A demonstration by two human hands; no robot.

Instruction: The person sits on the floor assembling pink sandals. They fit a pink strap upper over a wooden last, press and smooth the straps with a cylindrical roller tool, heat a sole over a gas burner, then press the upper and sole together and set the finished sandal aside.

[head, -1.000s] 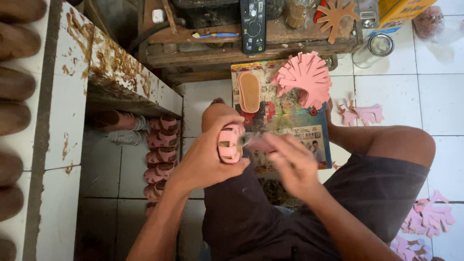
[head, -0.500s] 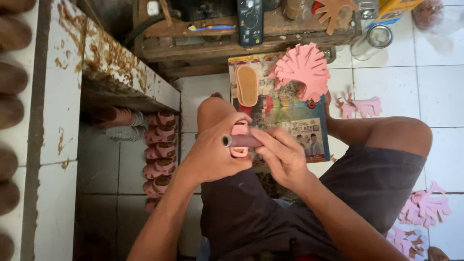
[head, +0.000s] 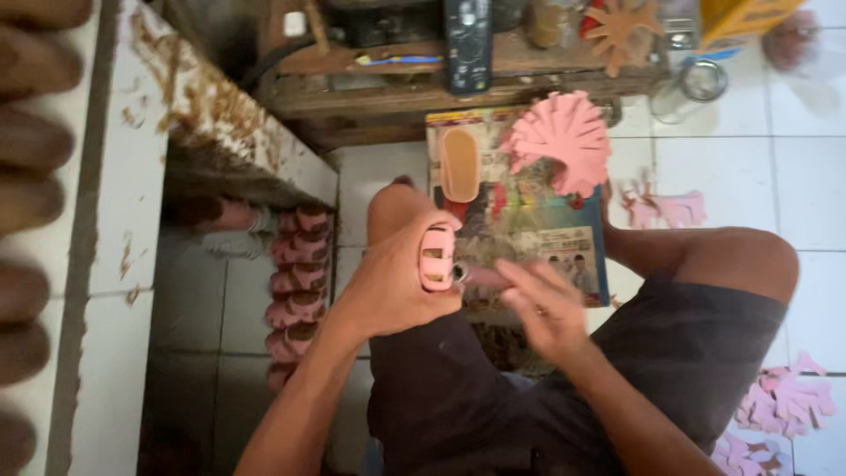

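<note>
Nearest us, our left hand [head: 388, 291] grips a small pink sandal piece [head: 436, 257], fingers wrapped round it above our knee. Our right hand [head: 542, 304], which pinched the piece half a second ago, has come off it and now hangs just beside it, fingers loosely spread and holding nothing. Beyond lies a printed board [head: 529, 220] bearing a tan sole [head: 460, 165] and a fan of pink cutouts [head: 557, 141]. More pink sandals [head: 295, 273] line the white tiled floor [head: 793, 176], under a stained ledge [head: 211, 115].
</note>
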